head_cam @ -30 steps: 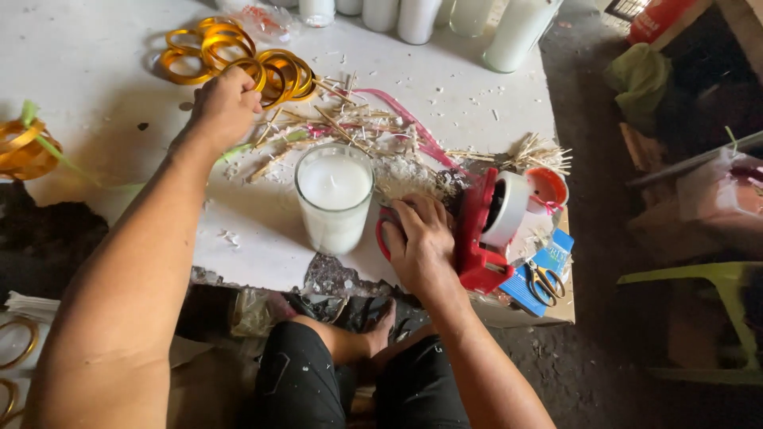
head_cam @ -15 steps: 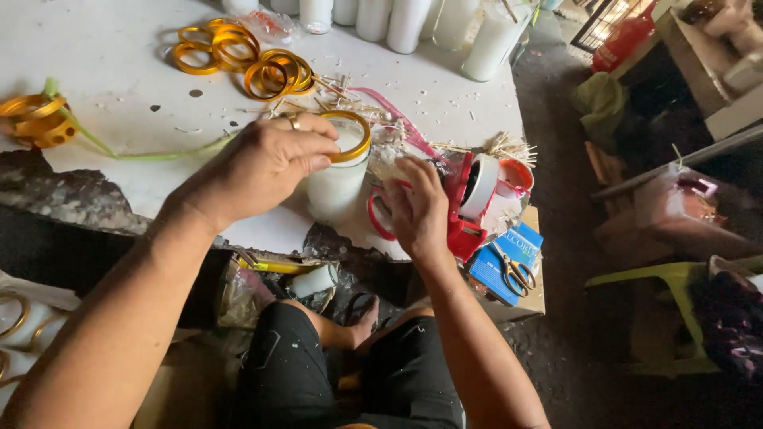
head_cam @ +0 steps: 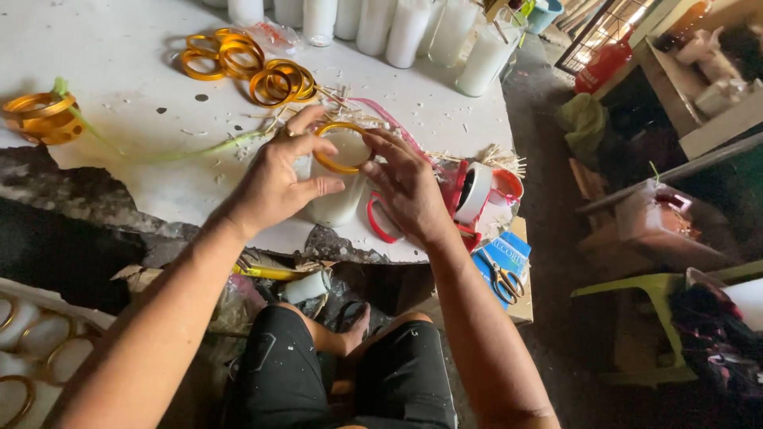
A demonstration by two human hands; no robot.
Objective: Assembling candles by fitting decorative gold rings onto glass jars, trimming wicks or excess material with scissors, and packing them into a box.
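A glass candle jar [head_cam: 337, 202] filled with white wax stands near the front edge of the white table [head_cam: 119, 159]. A gold ring [head_cam: 342, 148] lies on the jar's rim. My left hand [head_cam: 274, 183] wraps the jar's left side, with its fingertips on the ring. My right hand [head_cam: 409, 187] touches the ring and the jar from the right. A pile of loose gold rings [head_cam: 246, 63] lies further back on the table.
Several white candle jars [head_cam: 397, 28] line the table's back edge. A red tape dispenser [head_cam: 469, 195] stands right of my right hand, with scissors [head_cam: 502, 280] on a blue card below it. Another gold ring stack [head_cam: 40, 115] sits far left. A green chair [head_cam: 636, 318] is at the right.
My left hand brought a gold ring from the pile onto the jar's top. My right hand left the tape dispenser and came to the jar.
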